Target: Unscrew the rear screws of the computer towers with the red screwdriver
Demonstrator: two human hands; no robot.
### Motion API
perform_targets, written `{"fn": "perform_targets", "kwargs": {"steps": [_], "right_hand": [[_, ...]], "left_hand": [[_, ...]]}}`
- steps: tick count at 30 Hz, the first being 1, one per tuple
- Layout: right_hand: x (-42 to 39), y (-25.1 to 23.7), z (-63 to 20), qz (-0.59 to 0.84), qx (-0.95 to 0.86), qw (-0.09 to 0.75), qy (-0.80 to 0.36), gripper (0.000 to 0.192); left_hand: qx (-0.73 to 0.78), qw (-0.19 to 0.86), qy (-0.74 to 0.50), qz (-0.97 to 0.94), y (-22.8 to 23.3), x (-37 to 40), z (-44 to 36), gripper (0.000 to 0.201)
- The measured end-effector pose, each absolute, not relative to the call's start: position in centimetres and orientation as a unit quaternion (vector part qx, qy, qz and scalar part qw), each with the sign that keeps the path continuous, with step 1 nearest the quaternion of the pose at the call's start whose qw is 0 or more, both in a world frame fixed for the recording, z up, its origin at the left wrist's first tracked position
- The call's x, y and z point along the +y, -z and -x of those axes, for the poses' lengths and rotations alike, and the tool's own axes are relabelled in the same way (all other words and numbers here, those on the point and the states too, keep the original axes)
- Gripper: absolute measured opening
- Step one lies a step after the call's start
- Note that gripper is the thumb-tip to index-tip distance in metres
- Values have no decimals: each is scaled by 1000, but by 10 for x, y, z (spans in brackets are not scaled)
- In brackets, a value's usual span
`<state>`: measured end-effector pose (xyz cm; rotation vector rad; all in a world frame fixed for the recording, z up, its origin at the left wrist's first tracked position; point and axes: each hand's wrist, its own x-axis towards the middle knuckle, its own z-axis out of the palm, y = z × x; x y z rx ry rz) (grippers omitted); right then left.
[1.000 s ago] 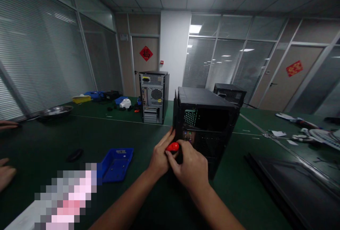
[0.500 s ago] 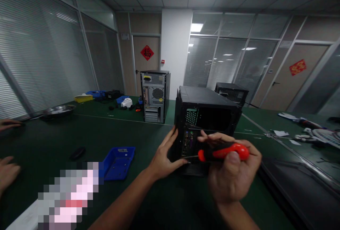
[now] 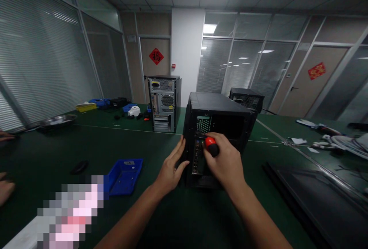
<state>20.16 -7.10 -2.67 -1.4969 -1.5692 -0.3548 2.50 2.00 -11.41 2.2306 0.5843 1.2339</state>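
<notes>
The right hand (image 3: 222, 162) is closed around a screwdriver (image 3: 212, 146) with a red-and-black handle, its tip aimed into the rear panel of the black computer case (image 3: 218, 126) standing on the green table (image 3: 178, 218). The left hand (image 3: 171, 168) lies open, fingers spread against the left rear edge of the case.

Risks:
1. The tip is hidden behind the right hand; seating cannot be confirmed. A poorly seated tip could slip and mar the screw head or the ports below it.
2. A freed screw could drop inside the case.
3. Push from the screwdriver could slide the case forward.

Left of the case lies 1 blue tray (image 3: 124, 176). A flat dark panel (image 3: 313, 199) lies to its right. Behind the case stand 2 more computer towers (image 3: 163, 103).
</notes>
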Motion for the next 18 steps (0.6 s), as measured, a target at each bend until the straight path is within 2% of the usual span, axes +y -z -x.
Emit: {"fn": "perform_targets", "kwargs": {"steps": [11,15,18], "right_hand": [[-73,29,-199,601,-636,451,176,33],[-76,31,-183,562,-636,461,260,39],[-76,27,-169,480,-713,403,314,48]], "left_hand": [[210,268,-451,-825,119,24,-26,77],[210,268,-453,-824,116,21,-26,80],[215,260,-474,-813,116,18,-28,76]]}}
